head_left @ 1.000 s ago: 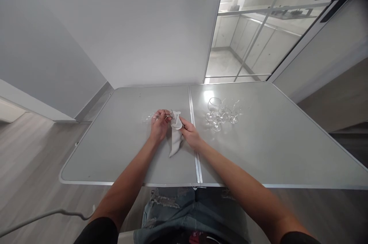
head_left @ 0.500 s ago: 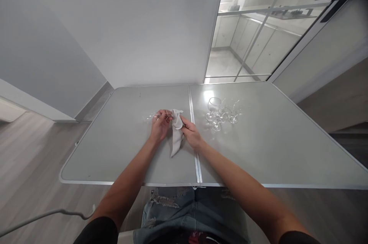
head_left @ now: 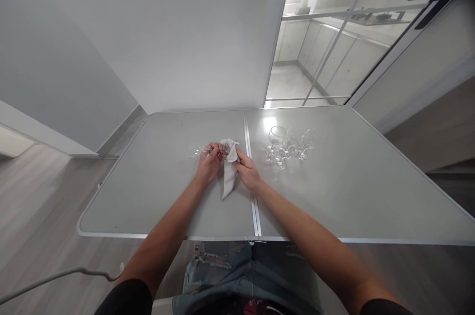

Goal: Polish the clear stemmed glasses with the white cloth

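My left hand point(head_left: 209, 160) is closed around a clear stemmed glass point(head_left: 195, 150), whose faint outline shows left of my fingers. A rounded glass edge also shows between my left fingertips and the cloth. My right hand point(head_left: 248, 171) grips a white cloth point(head_left: 230, 169) bunched against that edge, and a long tail of the fabric hangs toward me. Both hands are close together over the left half of the table, near its seam. Which end of the glass sits in the cloth is hard to make out.
Several clear stemmed glasses point(head_left: 278, 134) are grouped on the table point(head_left: 319, 196), right of the metal seam point(head_left: 249, 144). Some seem to lie on their sides. A white wall point(head_left: 208, 33) rises behind the table, and a glass-paned door point(head_left: 315, 48) is at the back right.
The cloth has opened out a little and shifted slightly up and right. My left hand and the glass have moved slightly right. The grouped glasses stay put.
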Motion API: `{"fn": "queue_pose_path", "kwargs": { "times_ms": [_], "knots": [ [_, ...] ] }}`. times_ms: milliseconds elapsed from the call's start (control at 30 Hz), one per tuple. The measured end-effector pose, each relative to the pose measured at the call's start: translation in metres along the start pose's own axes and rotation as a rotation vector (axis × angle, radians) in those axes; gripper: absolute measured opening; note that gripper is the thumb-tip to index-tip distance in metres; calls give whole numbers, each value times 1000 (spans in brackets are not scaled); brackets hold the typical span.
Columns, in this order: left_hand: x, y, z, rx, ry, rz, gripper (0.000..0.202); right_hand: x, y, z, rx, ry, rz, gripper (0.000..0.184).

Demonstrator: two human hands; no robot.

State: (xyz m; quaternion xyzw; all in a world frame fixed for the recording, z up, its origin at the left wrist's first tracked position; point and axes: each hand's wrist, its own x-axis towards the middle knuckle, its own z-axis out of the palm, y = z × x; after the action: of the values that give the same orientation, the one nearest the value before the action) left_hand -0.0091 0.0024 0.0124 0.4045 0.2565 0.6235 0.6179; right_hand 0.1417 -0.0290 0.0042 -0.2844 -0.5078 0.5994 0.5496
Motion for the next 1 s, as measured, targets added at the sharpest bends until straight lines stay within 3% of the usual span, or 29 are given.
{"fn": "queue_pose_path", "kwargs": {
  "times_ms": [100, 200, 267, 433, 600, 800, 1000],
  "knots": [
    [0, 0, 1, -13, -12, 13, 30, 1, 5, 0, -15, -41, 25, 43],
    [2, 1, -2, -30, 56, 93, 30, 0, 7, 0, -52, -102, 37, 42],
    [3, 1, -3, -25, 75, 96, 30, 0, 6, -1, -52, -93, 15, 44],
    [0, -1, -1, -17, -10, -10, 32, 1, 6, -3, -44, -34, -10, 44],
    [2, -1, -3, -45, 53, 77, 30, -1, 8, -3, -116, -84, 41, 40],
    [1, -1, -3, -50, -53, -10, 28, 0, 9, -5, -54, -8, 10, 42],
    [6, -3, -10, -55, 91, 72, 27, -1, 7, -5, -165, -119, 100, 46]
  ]
}}
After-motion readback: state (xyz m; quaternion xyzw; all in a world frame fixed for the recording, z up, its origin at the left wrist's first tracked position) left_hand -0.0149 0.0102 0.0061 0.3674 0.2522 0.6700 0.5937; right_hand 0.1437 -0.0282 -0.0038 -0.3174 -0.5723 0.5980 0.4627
